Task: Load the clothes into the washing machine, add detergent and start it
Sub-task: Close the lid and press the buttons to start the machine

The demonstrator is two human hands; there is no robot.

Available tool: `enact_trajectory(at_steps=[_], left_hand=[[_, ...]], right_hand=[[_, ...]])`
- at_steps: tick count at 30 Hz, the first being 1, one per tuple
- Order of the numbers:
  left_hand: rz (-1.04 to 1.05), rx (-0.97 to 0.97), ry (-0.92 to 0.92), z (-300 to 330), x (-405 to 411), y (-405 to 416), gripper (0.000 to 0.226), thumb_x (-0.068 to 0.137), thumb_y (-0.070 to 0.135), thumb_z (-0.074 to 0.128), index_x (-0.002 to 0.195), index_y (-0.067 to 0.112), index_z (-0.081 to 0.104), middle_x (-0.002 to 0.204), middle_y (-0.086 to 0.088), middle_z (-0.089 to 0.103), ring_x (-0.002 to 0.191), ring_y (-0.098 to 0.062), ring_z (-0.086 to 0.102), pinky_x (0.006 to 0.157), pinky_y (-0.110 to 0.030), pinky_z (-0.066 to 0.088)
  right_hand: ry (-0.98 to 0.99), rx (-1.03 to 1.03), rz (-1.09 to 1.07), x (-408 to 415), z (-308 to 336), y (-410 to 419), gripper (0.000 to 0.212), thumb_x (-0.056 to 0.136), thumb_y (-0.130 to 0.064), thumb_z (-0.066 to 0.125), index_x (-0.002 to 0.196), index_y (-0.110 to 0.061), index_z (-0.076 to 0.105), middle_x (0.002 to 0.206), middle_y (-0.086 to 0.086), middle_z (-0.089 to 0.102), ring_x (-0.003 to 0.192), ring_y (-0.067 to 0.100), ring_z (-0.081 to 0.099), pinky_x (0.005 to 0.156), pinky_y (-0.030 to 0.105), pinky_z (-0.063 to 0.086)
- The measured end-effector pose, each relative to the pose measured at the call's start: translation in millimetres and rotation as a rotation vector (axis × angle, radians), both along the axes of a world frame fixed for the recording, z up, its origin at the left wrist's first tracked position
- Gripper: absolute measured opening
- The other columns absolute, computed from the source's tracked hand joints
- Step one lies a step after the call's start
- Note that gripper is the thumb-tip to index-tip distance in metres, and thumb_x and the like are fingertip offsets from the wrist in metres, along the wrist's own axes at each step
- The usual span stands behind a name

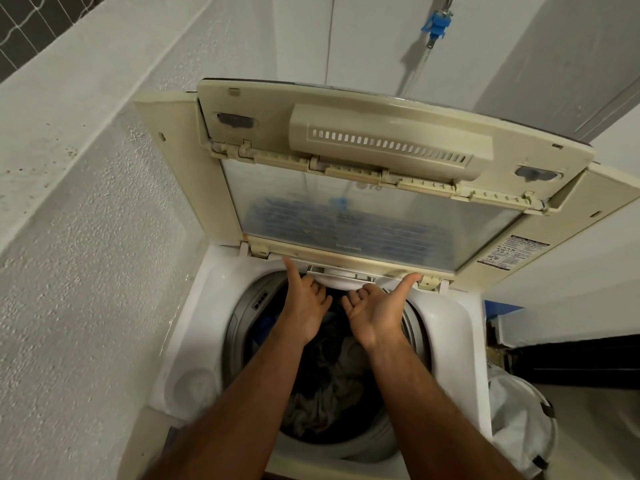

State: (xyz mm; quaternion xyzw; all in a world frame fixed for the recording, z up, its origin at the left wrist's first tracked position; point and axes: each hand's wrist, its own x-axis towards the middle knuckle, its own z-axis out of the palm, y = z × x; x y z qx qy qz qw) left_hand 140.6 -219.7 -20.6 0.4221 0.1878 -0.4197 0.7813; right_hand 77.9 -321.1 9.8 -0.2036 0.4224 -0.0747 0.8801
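Wall (86, 237): bumpy and white, on the left side, right next to the washing machine.
Washing machine (194, 341): white, with its round tub open at the top.
Lid (346, 216): folded and standing up at the back, cream with a see-through panel.
Left hand (304, 306): its thumb points up and touches the lid's bottom edge. Its fingers are curled under the white part at the back of the tub; I cannot tell if they grip it.
Clothes (332, 386): grey and dark, with a bit of blue, lying down inside the tub under both arms.
Right hand (377, 313): palm up, thumb pushing on the lid's edge, fingers bent and holding nothing.
Laundry bag (519, 420): white, on the floor just right of the machine.
Blue tap (438, 24): up on the back wall.
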Motion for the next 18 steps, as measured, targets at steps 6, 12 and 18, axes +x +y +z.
enact_trajectory(at_steps=[6,12,18], left_hand=[[0.024,0.036,-0.002,5,7,-8,0.103,0.075,0.088,0.024,0.152,0.018,0.024,0.157,-0.008,0.028,0.144,-0.023,0.027,0.120,-0.043,0.018],[0.000,0.030,-0.027,6,6,-8,0.104,0.076,0.087,0.020,0.152,0.016,0.021,0.158,-0.008,0.025,0.146,-0.022,0.021,0.120,-0.042,0.015],[0.006,0.095,-0.052,11,9,-14,0.108,0.071,0.090,0.027,0.151,0.018,0.025,0.154,-0.007,0.033,0.141,-0.019,0.032,0.119,-0.040,0.020]], right_hand=[[0.005,-0.023,0.033,3,-3,-4,0.128,0.066,-0.097,0.019,0.154,-0.007,-0.002,0.163,0.018,-0.003,0.151,0.032,0.002,0.123,0.048,0.009],[-0.023,0.002,0.012,6,2,-6,0.128,0.067,-0.097,0.019,0.154,-0.005,-0.002,0.163,0.018,-0.002,0.151,0.033,0.003,0.124,0.047,0.008],[0.019,-0.029,0.033,12,5,-5,0.127,0.068,-0.096,0.017,0.154,-0.005,-0.001,0.163,0.017,0.000,0.151,0.032,0.005,0.124,0.047,0.008]])
